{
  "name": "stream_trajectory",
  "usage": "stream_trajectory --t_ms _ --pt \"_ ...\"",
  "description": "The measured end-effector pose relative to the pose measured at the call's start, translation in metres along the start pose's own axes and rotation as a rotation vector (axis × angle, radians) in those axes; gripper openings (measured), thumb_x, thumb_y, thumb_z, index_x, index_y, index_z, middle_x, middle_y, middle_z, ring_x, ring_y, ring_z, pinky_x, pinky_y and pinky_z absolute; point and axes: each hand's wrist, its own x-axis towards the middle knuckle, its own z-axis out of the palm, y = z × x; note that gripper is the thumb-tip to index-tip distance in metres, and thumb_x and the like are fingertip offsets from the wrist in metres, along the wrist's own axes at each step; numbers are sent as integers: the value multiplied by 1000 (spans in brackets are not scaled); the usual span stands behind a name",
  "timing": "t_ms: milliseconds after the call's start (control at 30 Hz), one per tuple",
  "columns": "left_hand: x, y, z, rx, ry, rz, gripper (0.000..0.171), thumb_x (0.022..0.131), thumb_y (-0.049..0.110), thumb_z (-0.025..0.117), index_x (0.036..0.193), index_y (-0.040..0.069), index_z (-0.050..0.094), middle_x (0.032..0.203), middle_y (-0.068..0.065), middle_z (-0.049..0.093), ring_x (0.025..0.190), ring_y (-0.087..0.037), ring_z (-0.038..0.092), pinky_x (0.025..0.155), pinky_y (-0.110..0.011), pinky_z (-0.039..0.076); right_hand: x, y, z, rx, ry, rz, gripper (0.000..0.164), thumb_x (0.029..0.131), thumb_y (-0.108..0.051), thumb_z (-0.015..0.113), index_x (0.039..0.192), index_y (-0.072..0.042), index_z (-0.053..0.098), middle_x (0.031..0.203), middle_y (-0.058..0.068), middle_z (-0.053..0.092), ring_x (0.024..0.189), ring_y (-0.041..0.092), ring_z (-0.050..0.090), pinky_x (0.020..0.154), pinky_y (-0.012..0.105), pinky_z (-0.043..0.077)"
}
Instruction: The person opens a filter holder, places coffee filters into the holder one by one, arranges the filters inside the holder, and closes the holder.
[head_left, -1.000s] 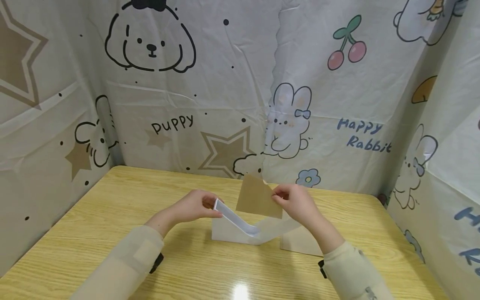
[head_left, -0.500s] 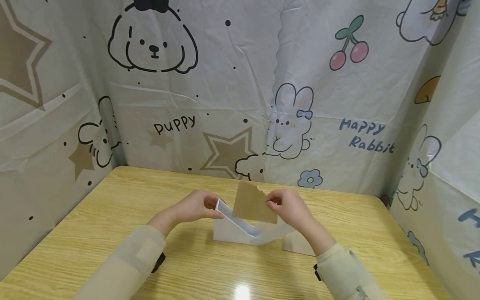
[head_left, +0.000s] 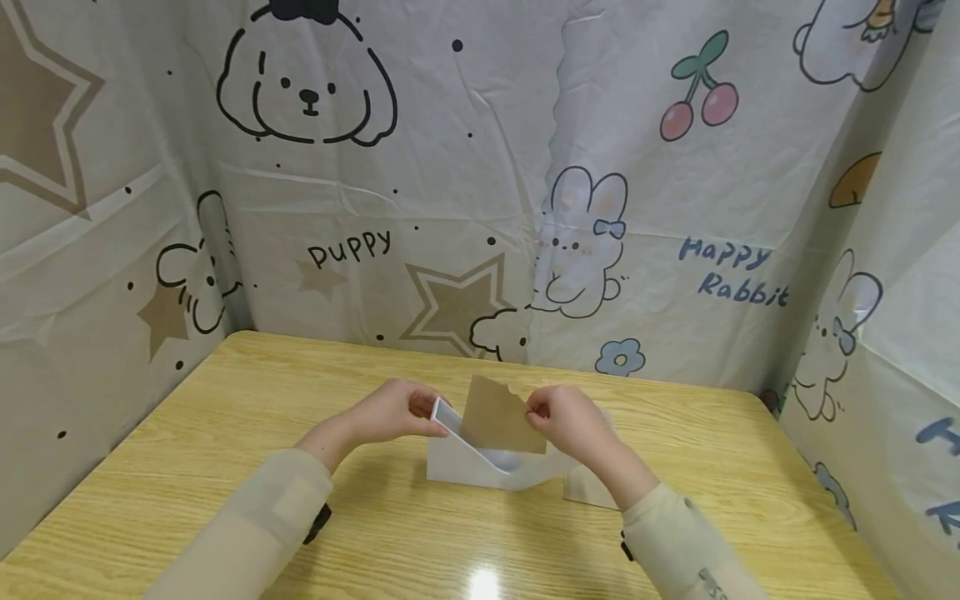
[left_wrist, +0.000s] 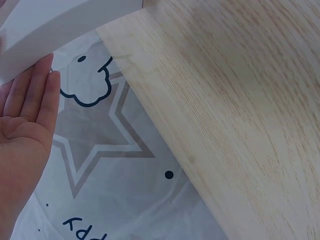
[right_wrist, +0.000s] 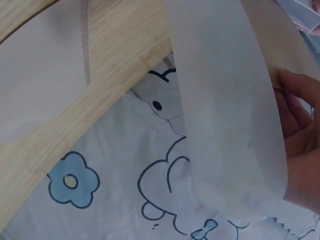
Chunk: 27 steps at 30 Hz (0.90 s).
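My left hand (head_left: 392, 412) grips the raised left end of a white holder (head_left: 459, 461), an open box with a V-shaped dip, standing on the table. In the left wrist view its fingers (left_wrist: 40, 92) lie along the holder's wall. My right hand (head_left: 576, 423) pinches the right edge of a brown coffee filter (head_left: 495, 418), with thumb and fingertips. That filter stands tilted over the holder's dip, its lower part inside or just behind the front wall; I cannot tell if it touches. A crimped seam shows on it in the right wrist view.
Another pale coffee filter (head_left: 588, 490) lies flat on the wooden table (head_left: 360, 533), right of the holder and partly under my right forearm. A broad pale panel (right_wrist: 225, 110) blocks much of the right wrist view. Printed cloth (head_left: 450, 167) hangs behind and at both sides.
My right hand has moved left and down with the brown coffee filter, bringing it from above the holder down into its dip. The left hand keeps its grip on the holder's end.
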Motion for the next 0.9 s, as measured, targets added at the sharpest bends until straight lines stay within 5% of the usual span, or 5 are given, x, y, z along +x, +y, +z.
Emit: stream_trajectory --t_ms 900 --pt "-2 5 -1 16 -1 -4 33 82 20 72 107 1 65 93 -6 71 86 -14 66 76 -27 53 4 -13 22 -59 -43 -61 9 80 -4 65 73 -8 70 69 1 66 61 10 53 60 26 46"
